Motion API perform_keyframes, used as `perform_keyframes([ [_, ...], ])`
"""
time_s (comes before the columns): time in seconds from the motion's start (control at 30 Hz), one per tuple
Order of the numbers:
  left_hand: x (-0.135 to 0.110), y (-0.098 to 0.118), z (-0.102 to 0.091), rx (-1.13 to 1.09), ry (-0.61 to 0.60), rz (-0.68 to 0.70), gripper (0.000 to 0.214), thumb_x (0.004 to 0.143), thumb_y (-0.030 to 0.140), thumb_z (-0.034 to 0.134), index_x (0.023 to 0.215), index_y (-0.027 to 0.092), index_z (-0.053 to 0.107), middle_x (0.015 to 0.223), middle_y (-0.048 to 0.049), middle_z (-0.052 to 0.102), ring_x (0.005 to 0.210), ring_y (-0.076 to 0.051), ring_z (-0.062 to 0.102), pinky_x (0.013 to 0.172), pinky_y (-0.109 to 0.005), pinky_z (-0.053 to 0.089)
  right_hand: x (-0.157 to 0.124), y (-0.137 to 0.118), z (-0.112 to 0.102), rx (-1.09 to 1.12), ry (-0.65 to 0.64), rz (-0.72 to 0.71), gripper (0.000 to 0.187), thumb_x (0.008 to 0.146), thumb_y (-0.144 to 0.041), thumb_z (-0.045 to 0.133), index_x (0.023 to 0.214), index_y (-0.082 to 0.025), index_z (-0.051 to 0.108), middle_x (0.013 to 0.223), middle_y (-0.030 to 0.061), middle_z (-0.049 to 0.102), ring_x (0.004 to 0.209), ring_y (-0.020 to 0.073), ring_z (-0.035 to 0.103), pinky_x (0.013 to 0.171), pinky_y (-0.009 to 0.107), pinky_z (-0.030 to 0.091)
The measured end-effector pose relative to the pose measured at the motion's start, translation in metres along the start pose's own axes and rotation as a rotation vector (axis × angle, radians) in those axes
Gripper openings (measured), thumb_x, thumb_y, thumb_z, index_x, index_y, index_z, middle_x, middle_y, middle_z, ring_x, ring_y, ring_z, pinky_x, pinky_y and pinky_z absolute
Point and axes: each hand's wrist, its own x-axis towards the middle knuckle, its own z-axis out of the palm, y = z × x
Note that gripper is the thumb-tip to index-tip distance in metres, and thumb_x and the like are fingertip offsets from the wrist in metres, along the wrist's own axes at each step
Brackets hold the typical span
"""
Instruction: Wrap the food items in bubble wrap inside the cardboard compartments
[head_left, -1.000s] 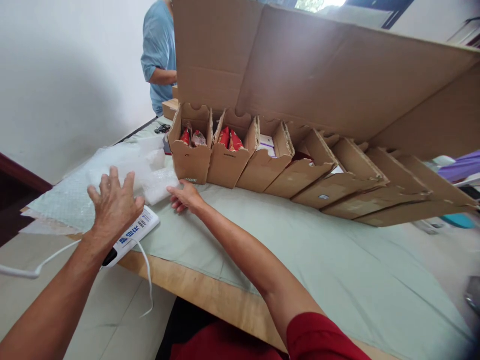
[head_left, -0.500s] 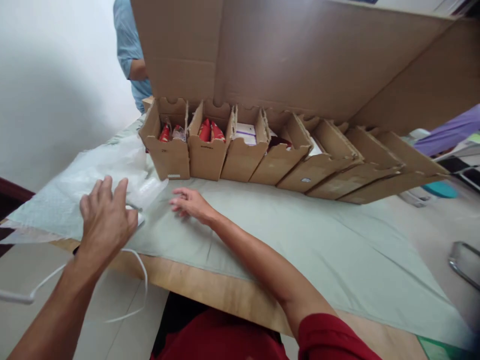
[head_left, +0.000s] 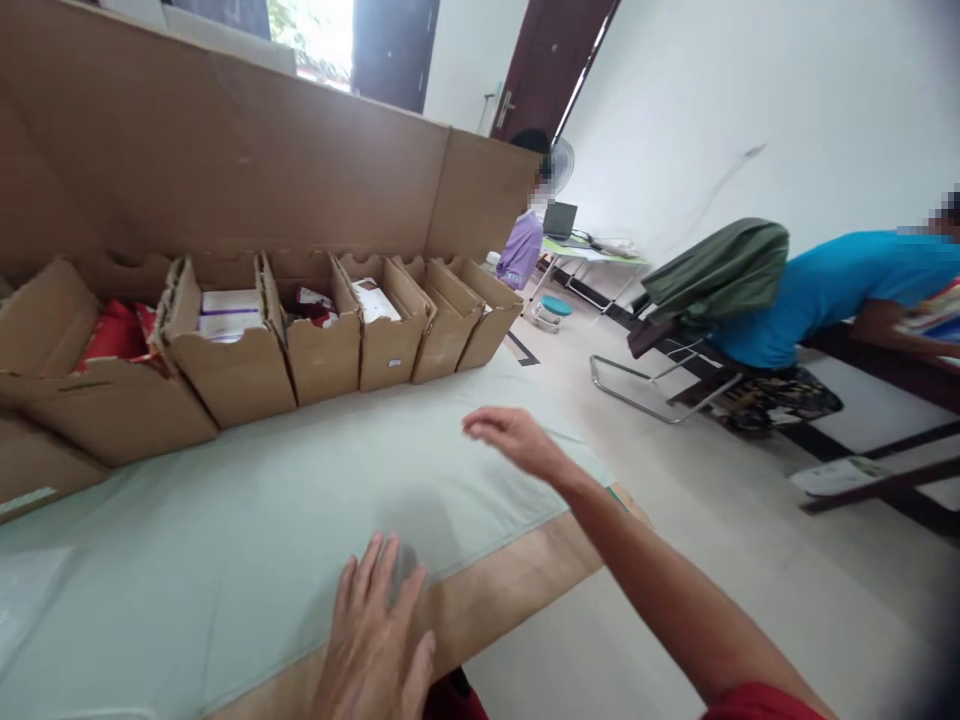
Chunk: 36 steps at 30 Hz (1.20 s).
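My left hand (head_left: 379,630) is open with its fingers spread, above the near edge of the table, holding nothing. My right hand (head_left: 517,440) hovers over the right end of the pale green cloth (head_left: 247,500), its fingers loosely stretched and nothing visible in it. Along the back of the cloth stands a row of open cardboard boxes (head_left: 326,360). Red packets (head_left: 120,330) lie in one at the left. White and purple cartons (head_left: 229,315) fill the one beside it. Farther right, a white item (head_left: 375,298) shows in another box.
A tall cardboard panel (head_left: 330,170) rises behind the boxes. Clear plastic (head_left: 30,600) lies at the left edge. Beyond the table are a person in purple (head_left: 519,250), a blue stool (head_left: 555,306), a metal-framed chair (head_left: 637,400) and a person in blue (head_left: 825,290).
The view has swung to the right, bringing the room's right side in. My left hand has left the plastic and cable at the left; my right hand is now over the cloth's right end.
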Motion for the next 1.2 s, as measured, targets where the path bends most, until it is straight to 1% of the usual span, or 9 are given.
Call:
perform_keyframes([
  [0.07,0.009,-0.001,0.008,0.001,0.054,-0.057,0.046,0.085,0.024,0.061,0.131,0.024,0.067,0.147,-0.0176,0.061,0.136,-0.040,0.058,0.096,-0.056,0.061,0.025,0.018,-0.041,-0.345,0.257,0.028,0.029,0.093,-0.025,0.053,0.110,-0.018,0.075,0.108,0.0093,0.079,0.098,0.0227,0.072,0.088,0.036,0.056],
  [0.17,0.006,-0.013,0.016,-0.004,0.119,-0.108,0.038,0.089,0.023,0.060,0.126,0.022,0.069,0.143,-0.0167,0.064,0.134,-0.037,0.059,0.094,-0.053,0.063,0.072,0.034,-0.085,-0.529,0.401,0.051,0.051,0.086,-0.018,0.057,0.136,-0.012,0.063,0.143,0.0184,0.064,0.132,0.0328,0.057,0.109,0.050,0.043],
  [0.3,-0.020,-0.037,0.018,-0.005,0.142,-0.095,0.039,0.090,0.024,0.065,0.129,0.025,0.068,0.144,-0.0129,0.064,0.136,-0.032,0.059,0.096,-0.045,0.064,0.133,0.042,-0.114,-0.864,0.267,0.117,0.069,0.085,-0.020,0.061,0.152,-0.012,0.049,0.154,0.0194,0.053,0.141,0.0353,0.047,0.109,0.049,0.038],
  [0.4,-0.039,-0.052,0.013,0.014,0.156,-0.133,0.040,0.090,0.025,0.065,0.130,0.027,0.067,0.140,-0.0111,0.067,0.132,-0.031,0.063,0.093,-0.042,0.065,0.161,0.043,-0.123,-0.927,0.130,0.144,0.049,0.084,-0.018,0.061,0.132,-0.018,0.071,0.127,0.0153,0.074,0.120,0.0319,0.062,0.097,0.041,0.041],
  [0.5,-0.046,-0.058,0.007,0.007,0.165,-0.162,0.039,0.090,0.026,0.066,0.128,0.029,0.069,0.136,-0.0091,0.070,0.126,-0.029,0.067,0.092,-0.040,0.066,0.165,0.038,-0.127,-0.986,0.052,0.159,0.032,0.085,-0.018,0.059,0.108,-0.019,0.082,0.105,0.0144,0.080,0.105,0.0296,0.068,0.091,0.040,0.040],
  [0.7,-0.022,-0.045,-0.003,-0.040,0.240,-0.222,0.027,0.092,0.028,0.062,0.117,0.027,0.072,0.127,-0.0088,0.074,0.120,-0.028,0.070,0.089,-0.040,0.067,0.107,0.012,-0.118,-1.055,-0.089,0.124,0.025,0.087,-0.025,0.060,0.097,-0.023,0.082,0.093,0.0082,0.080,0.089,0.0242,0.069,0.079,0.034,0.038],
  [0.87,0.008,-0.026,-0.009,-0.155,0.244,-0.285,0.024,0.094,0.026,0.056,0.112,0.026,0.073,0.126,-0.0094,0.075,0.123,-0.029,0.068,0.090,-0.046,0.066,0.072,-0.036,-0.098,-0.938,-0.274,0.061,0.019,0.084,-0.027,0.062,0.081,-0.018,0.078,0.076,0.0067,0.074,0.069,0.0185,0.061,0.060,0.030,0.032],
  [1.07,0.035,-0.017,-0.012,-0.269,0.203,-0.371,0.035,0.096,0.026,0.053,0.128,0.025,0.066,0.139,-0.0126,0.066,0.130,-0.030,0.063,0.100,-0.051,0.060,0.086,-0.102,-0.048,-0.610,-0.360,-0.018,0.016,0.080,-0.019,0.064,0.066,-0.015,0.068,0.061,0.0008,0.061,0.057,0.0130,0.051,0.053,0.027,0.031],
  [1.2,0.051,-0.017,-0.011,-0.344,0.212,-0.506,0.065,0.095,0.031,0.056,0.157,0.027,0.036,0.159,-0.0161,0.046,0.146,-0.032,0.048,0.111,-0.055,0.051,0.086,-0.140,-0.018,-0.042,-0.375,-0.037,0.019,0.088,-0.020,0.059,0.072,-0.014,0.069,0.067,0.0009,0.067,0.060,0.0122,0.059,0.057,0.023,0.044],
])
